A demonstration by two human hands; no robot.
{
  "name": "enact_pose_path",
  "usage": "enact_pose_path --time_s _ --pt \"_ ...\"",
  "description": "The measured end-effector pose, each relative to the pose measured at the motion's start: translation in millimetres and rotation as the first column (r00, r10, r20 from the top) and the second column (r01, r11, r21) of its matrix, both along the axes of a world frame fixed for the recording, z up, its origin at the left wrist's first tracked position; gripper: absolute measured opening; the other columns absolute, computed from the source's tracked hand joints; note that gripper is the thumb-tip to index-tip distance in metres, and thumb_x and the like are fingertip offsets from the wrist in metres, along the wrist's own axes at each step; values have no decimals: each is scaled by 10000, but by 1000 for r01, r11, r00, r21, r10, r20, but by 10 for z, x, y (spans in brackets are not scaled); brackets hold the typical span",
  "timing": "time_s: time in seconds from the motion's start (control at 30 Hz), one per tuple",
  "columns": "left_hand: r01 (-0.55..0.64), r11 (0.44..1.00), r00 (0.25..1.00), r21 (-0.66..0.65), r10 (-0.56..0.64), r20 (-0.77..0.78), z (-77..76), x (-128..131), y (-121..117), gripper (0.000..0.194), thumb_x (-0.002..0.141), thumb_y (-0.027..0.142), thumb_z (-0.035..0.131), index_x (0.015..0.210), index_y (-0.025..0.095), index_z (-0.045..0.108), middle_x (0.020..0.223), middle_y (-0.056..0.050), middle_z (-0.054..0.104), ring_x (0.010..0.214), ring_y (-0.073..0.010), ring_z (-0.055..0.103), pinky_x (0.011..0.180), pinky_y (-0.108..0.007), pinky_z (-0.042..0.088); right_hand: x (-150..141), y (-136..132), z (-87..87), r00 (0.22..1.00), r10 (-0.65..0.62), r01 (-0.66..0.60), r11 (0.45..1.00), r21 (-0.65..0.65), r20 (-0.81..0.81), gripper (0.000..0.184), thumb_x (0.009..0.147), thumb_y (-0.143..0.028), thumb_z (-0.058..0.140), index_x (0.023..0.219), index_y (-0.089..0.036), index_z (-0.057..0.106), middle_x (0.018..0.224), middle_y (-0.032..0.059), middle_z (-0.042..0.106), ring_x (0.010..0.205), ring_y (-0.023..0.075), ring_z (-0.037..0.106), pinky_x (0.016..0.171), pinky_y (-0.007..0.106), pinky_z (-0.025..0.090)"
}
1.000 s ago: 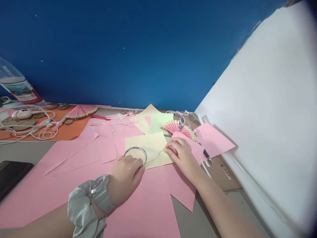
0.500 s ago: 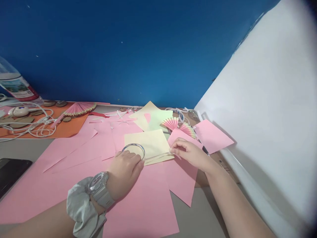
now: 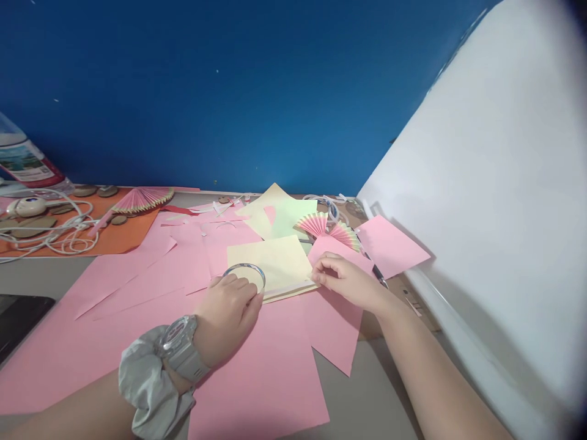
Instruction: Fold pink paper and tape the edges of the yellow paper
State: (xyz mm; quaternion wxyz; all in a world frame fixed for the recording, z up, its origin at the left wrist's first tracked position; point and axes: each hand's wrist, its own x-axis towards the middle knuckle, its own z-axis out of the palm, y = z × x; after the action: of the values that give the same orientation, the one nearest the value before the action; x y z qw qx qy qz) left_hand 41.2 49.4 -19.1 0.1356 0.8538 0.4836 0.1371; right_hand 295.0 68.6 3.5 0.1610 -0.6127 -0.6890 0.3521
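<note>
A pale yellow sheet of paper (image 3: 275,260) lies on top of larger pink sheets. My left hand (image 3: 229,305), closed, grips a thin roll of tape (image 3: 250,266) that stands up over the paper's left side. From there a narrow pale strip of tape (image 3: 287,288) runs along the paper's near edge. At the right corner, the thumb and fingers of my right hand (image 3: 339,278) pinch the strip's end. My left fingertips are partly hidden behind the hand.
Two pleated pink paper fans (image 3: 328,229) sit behind my right hand, near a pen (image 3: 380,275). Another fan (image 3: 142,200), white cables (image 3: 68,229) and a bottle (image 3: 30,159) are at the left. A phone (image 3: 21,321) lies at the left edge. A blue wall (image 3: 257,91) rises behind.
The tape strip, wavy before, now looks straighter and closer to the yellow sheet's near edge. Both hands keep their grip, and the whole view has shifted slightly.
</note>
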Motion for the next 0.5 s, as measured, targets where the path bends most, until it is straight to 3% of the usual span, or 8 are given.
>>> enact_pose_path --time_s 0.13,0.5 --pt "-3 1000 1000 -17 3 -6 8 -3 2 317 921 265 348 617 187 399 637 -1 497 672 -174 444 669 -332 323 -20 -18 31 1000 -10 10 1000 -2 -10 252 807 -448 517 714 -214 524 874 9 542 773 172 532 713 321 404" --pt "-19 995 999 98 15 51 113 -65 43 292 923 230 319 699 184 500 750 -36 563 761 -204 471 695 -349 333 -102 -36 32 1000 -11 9 978 209 9 254 875 -425 460 717 -226 465 850 3 542 827 176 518 740 322 392"
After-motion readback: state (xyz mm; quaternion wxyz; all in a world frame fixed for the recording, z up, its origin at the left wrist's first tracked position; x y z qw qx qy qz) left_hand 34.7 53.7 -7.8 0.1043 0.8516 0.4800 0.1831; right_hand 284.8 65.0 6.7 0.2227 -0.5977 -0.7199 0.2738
